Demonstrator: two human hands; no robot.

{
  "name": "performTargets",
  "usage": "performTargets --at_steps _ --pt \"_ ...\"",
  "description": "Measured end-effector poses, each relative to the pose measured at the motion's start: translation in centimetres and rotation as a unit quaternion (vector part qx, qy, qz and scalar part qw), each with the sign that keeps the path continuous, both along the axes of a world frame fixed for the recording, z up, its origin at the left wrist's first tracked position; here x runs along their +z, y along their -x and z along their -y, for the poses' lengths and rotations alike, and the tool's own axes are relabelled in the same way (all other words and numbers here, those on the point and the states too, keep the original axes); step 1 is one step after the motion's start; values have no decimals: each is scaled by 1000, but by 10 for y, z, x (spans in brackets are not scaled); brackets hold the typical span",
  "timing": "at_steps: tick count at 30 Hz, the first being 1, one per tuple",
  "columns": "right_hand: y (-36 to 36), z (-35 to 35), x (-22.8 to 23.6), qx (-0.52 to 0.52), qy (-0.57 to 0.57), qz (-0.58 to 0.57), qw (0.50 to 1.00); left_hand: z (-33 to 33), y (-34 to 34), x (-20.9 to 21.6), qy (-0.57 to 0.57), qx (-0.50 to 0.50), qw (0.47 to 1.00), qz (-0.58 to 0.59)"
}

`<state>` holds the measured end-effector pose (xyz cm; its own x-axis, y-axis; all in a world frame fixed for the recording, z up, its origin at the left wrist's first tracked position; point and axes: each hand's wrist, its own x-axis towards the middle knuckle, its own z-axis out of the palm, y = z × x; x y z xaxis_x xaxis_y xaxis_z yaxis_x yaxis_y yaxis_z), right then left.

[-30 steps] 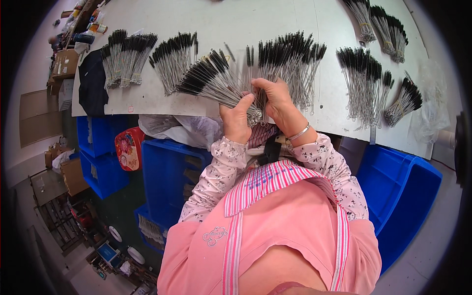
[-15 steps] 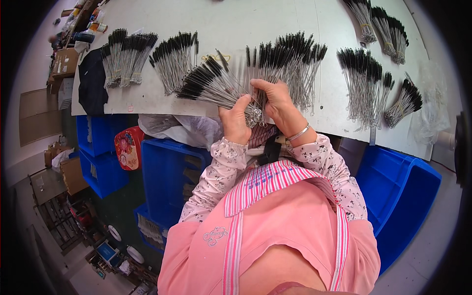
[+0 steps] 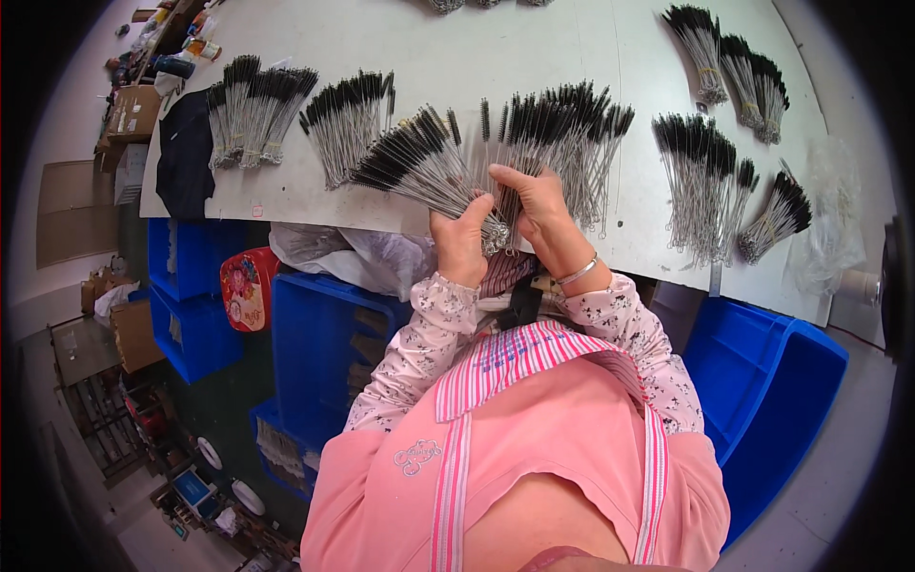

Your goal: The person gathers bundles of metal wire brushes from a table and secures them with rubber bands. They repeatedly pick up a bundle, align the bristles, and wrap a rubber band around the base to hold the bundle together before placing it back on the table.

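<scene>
My left hand [image 3: 461, 240] is closed around the looped wire ends of a fanned bundle of black-bristled wire brushes [image 3: 419, 164], whose bristle tips point up and left. Right beside it my right hand [image 3: 539, 208] is closed, its thumb stretched toward the bundle. A single wire brush [image 3: 485, 120] rises from the right thumb; the fingers behind are partly hidden. Just beyond this hand lies a loose pile of the same brushes [image 3: 567, 129] on the white table [image 3: 400, 43].
More brush piles lie left [image 3: 345, 124] and right [image 3: 698, 176], with banded bundles [image 3: 701, 52] at the far right. A dark cloth [image 3: 186, 157] covers the left corner. Blue crates [image 3: 762, 381] stand below the table edge, near a red stool [image 3: 247, 291] and plastic bags [image 3: 353, 262].
The view has shifted slightly, so the table's far part shows more. Both hands keep nearly the same place, and the held bundle is still in my left hand.
</scene>
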<state>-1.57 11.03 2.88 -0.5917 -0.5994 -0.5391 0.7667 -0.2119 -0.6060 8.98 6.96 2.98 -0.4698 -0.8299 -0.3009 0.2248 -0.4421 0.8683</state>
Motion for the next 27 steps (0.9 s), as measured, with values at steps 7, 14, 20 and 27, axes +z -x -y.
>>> performTargets --at_steps 7,14,20,27 --pt "-1 -4 3 11 7 14 1000 0 -4 8 -18 -14 1000 -5" --pt "-7 1 3 -28 -3 -8 1000 -7 3 6 24 -6 1000 -15" --pt "-8 2 9 -24 -42 -13 999 -4 2 2 -61 39 997 -10" --pt "-8 6 8 -10 -94 -60 994 0 2 -8 -53 77 996 -1"
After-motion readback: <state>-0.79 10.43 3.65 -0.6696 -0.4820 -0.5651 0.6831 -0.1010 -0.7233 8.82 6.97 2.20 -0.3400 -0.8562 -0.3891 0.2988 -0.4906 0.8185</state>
